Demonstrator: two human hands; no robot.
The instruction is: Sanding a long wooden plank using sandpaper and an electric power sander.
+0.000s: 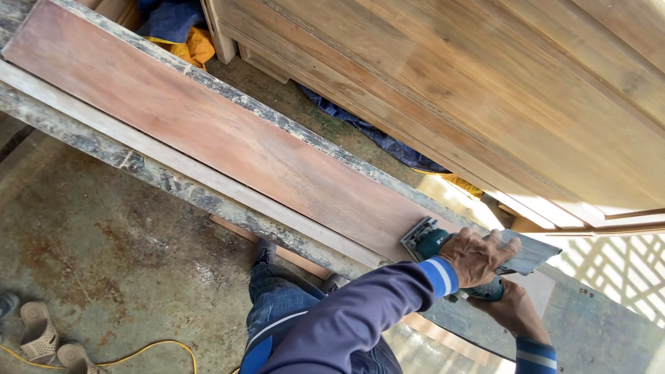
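Both hands' grip (478, 257) around teal power tool (433, 242) atop reddish plank (208, 131).

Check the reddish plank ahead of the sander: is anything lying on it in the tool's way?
Nothing visible does. The sander, gripped by the left hand and right hand, sits at one end of the reddish plank, whose face shows bare all along.

A reddish-brown plank (208, 128) lies on a grey, black-speckled bench (90, 142); at the plank's end, a teal power tool (443, 246). Beyond the plank, pale tan panels (499, 90). Navy sleeve (360, 305) with blue-and-white striped cuff; yellow cord (149, 346) below the plank.
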